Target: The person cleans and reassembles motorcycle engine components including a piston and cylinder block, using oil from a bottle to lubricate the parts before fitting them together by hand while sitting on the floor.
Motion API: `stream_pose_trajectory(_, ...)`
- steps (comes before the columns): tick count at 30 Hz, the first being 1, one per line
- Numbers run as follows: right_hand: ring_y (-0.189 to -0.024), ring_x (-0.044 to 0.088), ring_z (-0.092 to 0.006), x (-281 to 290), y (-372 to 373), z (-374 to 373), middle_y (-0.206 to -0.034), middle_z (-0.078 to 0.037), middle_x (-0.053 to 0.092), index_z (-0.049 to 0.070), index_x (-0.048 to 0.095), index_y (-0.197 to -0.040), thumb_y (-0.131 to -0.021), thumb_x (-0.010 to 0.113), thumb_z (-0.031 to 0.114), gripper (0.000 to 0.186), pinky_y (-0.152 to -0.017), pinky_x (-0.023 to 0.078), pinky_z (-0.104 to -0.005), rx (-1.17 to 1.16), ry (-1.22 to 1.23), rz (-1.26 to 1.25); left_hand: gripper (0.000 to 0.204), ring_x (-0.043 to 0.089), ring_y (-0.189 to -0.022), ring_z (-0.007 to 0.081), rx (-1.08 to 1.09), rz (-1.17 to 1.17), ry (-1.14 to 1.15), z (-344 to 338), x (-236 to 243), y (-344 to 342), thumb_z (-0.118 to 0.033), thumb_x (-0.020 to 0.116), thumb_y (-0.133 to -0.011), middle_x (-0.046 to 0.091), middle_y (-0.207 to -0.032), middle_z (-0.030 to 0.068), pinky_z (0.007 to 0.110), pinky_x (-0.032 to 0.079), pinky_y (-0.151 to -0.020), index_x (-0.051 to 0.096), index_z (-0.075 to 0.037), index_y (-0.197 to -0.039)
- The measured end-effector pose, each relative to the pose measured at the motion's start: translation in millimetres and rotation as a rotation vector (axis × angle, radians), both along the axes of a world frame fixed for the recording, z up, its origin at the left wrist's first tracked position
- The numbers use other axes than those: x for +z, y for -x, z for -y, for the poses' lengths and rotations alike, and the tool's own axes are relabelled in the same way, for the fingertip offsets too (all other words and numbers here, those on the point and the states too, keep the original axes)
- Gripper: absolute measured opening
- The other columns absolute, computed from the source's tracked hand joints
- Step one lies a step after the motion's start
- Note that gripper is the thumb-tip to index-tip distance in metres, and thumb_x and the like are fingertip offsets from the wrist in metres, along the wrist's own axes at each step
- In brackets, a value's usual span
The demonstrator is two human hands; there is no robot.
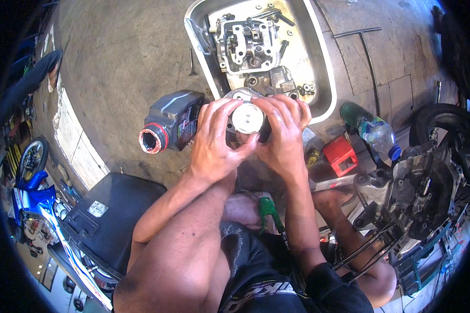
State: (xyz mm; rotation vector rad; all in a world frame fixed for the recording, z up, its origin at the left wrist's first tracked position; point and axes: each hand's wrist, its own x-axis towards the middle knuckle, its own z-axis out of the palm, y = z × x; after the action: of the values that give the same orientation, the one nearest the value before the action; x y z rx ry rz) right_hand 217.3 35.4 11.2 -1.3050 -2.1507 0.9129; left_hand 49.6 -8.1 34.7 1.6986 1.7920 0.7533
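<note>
Both hands meet over a round silver piston (247, 118) seated in a dark engine cylinder block (237, 96). My left hand (215, 141) grips the block's left side, thumb pressed near the piston's lower rim. My right hand (284, 135) wraps the right side, fingers curled over the top edge. The block is mostly hidden under my fingers.
A white metal tray (322, 68) behind holds a cylinder head (247, 46) and bolts. A black oil bottle with a red neck (172, 122) lies at left. At right are a red box (340, 155), a plastic bottle (377, 134) and a motorcycle engine (420, 190). A black seat (112, 216) is at lower left.
</note>
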Motion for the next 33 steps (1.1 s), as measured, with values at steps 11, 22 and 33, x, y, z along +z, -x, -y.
stream_pose_trajectory(11, -0.122, 0.056, -0.0274, -8.6, 0.0, -0.5, -0.120, -0.005, 0.065, 0.015, 0.062, -0.128, -0.066, 0.083, 0.030, 0.067, -0.115, 0.023, -0.0543, 0.003, -0.059, -0.027, 0.062, 0.057, -0.110, 0.0377, 0.037, 0.044, 0.002, 2.1, -3.1, -2.6, -0.016, 0.084, -0.073, 0.060, -0.120, 0.0177, 0.047, 0.047, -0.098, 0.058, -0.002, -0.128)
stream_pose_trajectory(22, -0.122, 0.055, -0.0291, -12.8, 1.7, -0.4, -0.120, -0.007, 0.063, 0.012, 0.061, -0.125, -0.068, 0.082, 0.027, 0.062, -0.115, 0.024, -0.0542, 0.003, -0.048, -0.081, 0.058, 0.061, -0.107, 0.0353, 0.072, 0.044, 0.001, -0.1, -1.5, -5.1, -0.016, 0.085, -0.070, 0.060, -0.114, 0.0165, 0.044, 0.050, -0.094, 0.061, -0.001, -0.121)
stream_pose_trajectory(33, -0.116, 0.060, -0.0302, 3.1, 0.2, -5.3, -0.117, -0.008, 0.064, 0.011, 0.062, -0.120, -0.068, 0.084, 0.020, 0.057, -0.113, 0.030, -0.0529, -0.039, -0.070, -0.212, 0.061, 0.060, -0.105, 0.0361, 0.071, 0.114, -0.003, -13.9, 16.4, -8.6, -0.015, 0.082, -0.070, 0.058, -0.114, 0.0184, 0.044, 0.050, -0.093, 0.056, -0.002, -0.124)
